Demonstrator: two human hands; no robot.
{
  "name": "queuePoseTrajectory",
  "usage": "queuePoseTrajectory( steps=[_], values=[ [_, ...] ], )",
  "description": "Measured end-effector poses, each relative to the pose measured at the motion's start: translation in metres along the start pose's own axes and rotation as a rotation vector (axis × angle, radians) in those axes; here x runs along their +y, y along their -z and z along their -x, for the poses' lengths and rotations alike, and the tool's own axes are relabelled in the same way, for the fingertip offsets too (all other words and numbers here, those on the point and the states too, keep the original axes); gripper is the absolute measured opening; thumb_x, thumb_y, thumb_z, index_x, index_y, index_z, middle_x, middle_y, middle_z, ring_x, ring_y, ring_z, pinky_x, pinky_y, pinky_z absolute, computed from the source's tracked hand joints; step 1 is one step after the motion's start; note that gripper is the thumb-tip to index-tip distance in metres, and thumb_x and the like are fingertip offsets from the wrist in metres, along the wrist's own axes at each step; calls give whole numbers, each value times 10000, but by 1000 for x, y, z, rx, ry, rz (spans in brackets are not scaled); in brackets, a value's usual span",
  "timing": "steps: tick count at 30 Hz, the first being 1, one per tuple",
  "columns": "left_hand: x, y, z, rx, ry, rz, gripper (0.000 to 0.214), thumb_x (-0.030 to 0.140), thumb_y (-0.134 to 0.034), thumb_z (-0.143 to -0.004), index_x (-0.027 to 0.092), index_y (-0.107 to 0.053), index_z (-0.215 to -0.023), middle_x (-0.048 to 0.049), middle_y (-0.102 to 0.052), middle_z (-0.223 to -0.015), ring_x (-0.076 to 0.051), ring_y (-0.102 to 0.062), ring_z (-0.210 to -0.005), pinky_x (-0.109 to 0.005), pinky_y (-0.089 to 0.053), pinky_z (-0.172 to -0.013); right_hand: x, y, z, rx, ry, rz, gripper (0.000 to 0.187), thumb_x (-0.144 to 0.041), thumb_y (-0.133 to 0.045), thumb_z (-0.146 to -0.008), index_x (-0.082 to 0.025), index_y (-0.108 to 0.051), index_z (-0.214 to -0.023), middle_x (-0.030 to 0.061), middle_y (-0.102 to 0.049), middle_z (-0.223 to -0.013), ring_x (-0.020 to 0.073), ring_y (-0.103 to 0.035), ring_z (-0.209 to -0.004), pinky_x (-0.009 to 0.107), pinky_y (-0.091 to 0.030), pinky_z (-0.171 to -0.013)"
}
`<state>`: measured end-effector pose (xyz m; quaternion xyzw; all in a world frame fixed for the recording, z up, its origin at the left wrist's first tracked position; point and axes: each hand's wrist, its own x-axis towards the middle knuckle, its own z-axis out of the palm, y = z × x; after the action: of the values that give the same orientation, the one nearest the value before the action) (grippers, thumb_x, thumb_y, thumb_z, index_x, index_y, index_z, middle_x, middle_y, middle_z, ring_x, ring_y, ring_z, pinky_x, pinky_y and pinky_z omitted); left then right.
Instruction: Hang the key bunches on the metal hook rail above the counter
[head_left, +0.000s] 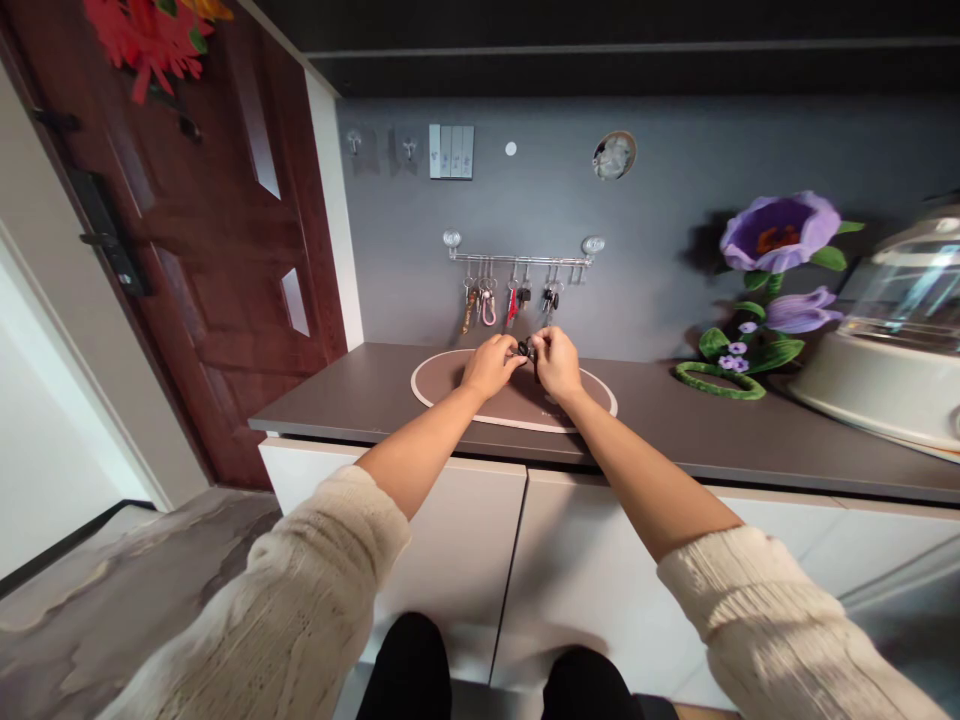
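Cream chunky-knit sleeves pushed up to the elbows, bare forearms, black trousers at the knees

A small dark key bunch is pinched above an oval mat.

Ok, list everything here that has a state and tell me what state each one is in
left hand: closed on the small dark item
right hand: closed on it too
small dark item: held between both hands above the oval mat
key rack: on the wall, keys hanging
door: closed, as far as shows
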<state>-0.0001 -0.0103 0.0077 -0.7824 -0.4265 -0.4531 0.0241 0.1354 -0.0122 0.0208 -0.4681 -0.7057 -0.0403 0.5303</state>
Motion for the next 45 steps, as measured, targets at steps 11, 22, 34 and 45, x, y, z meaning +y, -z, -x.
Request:
queuePoseTrajectory(
  steps=[11, 22, 34, 45],
  values=[
    [1, 0, 1, 20, -16, -46, 232, 296, -598, -740, 193, -513, -929, -27, -564, -908, -147, -528, -843, -252, -379, -730, -2, -1, 1, -14, 31, -26, 150, -255, -371, -818, -181, -495, -776, 51, -582, -783, 152, -502, -740, 258, -368, -715],
    [-1, -1, -1, 55, -12, -114, 136, 288, -485, -820, 196, -528, -911, -40, -560, -910, -150, -516, -847, -258, -376, -739, -2, 0, 1, 4, 44, -48, 151, -254, -371, -815, -179, -493, -766, 54, -583, -781, 154, -499, -743, 264, -367, -713],
    [-5, -2, -3, 77, -23, -78, 164, 270, -429, -847, 207, -578, -868, -37, -555, -900, -148, -513, -838, -255, -378, -745, -2, -1, 1, 26, 72, -94, 131, -252, -392, -799, -183, -482, -732, 46, -570, -737, 157, -492, -702, 279, -374, -688],
    [-2, 0, -2, 72, -33, -2, 216, 260, -377, -864, 194, -577, -813, -36, -539, -857, -137, -506, -795, -247, -379, -737, 1, -1, 0, 6, 24, -37, 143, -248, -381, -797, -179, -492, -737, 64, -582, -755, 165, -498, -711, 283, -372, -695]
  ],
)
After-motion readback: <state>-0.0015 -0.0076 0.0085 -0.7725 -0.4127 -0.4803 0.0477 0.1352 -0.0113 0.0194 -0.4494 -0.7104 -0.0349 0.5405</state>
